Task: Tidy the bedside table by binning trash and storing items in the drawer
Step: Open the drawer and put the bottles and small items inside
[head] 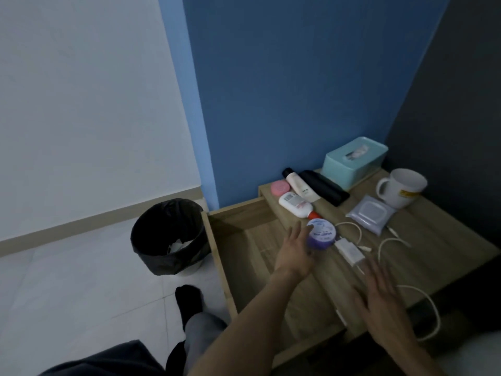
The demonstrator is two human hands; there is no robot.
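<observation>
The left hand (294, 252) reached over the open drawer (260, 256) at the table's (439, 226) left edge, its grip spread around the side of a round purple jar (320, 236) that sat at that edge; whether the fingers had closed on it could not be told. The right hand (379, 297) hovered flat, fingers splayed and holding nothing, above the near edge, beside a white charger (349, 252) and its cable (390, 244). Bottles lay along the far left edge, a tissue box (352, 161) in the far corner, a mug (401, 188) and wipes pack (371, 213) near it. A black-lined bin (169, 237) stood on the floor left of the drawer.
</observation>
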